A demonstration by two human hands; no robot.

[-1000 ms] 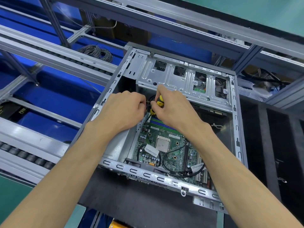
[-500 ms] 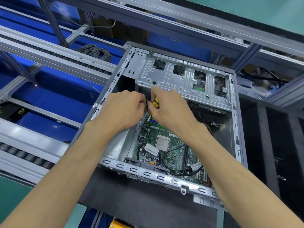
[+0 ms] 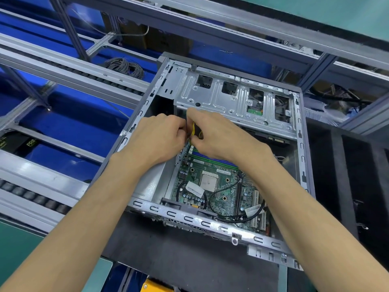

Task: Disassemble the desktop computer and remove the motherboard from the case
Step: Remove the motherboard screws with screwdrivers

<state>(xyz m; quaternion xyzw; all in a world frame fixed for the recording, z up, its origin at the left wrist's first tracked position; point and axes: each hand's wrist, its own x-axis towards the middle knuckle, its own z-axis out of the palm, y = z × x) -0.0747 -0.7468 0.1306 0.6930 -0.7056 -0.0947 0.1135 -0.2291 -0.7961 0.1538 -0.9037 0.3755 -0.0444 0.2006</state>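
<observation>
Both hands meet at far corner of board (image 3: 212,186) inside case (image 3: 303,161) — left hand (image 3: 155,138) and right hand (image 3: 219,135) pinch yellow cable (image 3: 192,130), likely freeing its plug.

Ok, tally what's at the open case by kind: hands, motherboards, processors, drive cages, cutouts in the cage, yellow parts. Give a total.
Hands: 2 (left hand, right hand)
Motherboard: 1
Processor: 1
Drive cage: 1
Cutouts in the cage: 4
Yellow part, pinched by the right hand: 1
Total: 10
</observation>
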